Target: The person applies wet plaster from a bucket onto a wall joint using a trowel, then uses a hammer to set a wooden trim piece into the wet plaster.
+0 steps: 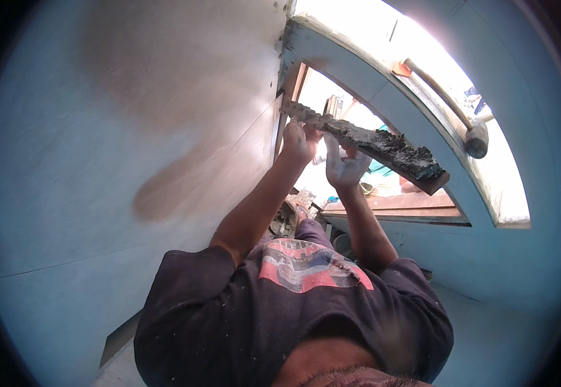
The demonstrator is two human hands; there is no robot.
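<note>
Plank [436, 183], laden with mortar [383, 143], is held up in front of the wearer's body, slanting from upper left to lower right. Nearest to the camera is a dark, pale-flecked shirt [242, 329] with a red, grey and white print [313, 267] on its front; any lettering within that print is too unclear to make out. Beyond it the bare forearms reach away toward the plank. The left hand [300, 140] closes around the lower edge close to the plank's left end, fingers bent in tight. The right hand [347, 166], dusted with grey, grips nearer the middle from below, thumb raised against the edge and fingers partly hidden by the wood, so how hard they press cannot be told. The mortar is rough and lumpy, running along most of the top and leaving the right tip bare. Past the hands, a brown wooden frame [403, 205] borders a bright opening, with cluttered things blurred inside it. A mallet [477, 138] with a wooden handle lies on a pale ledge [509, 206]. On the left stands a pale blue wall [55, 213], marked by brownish patches.
</note>
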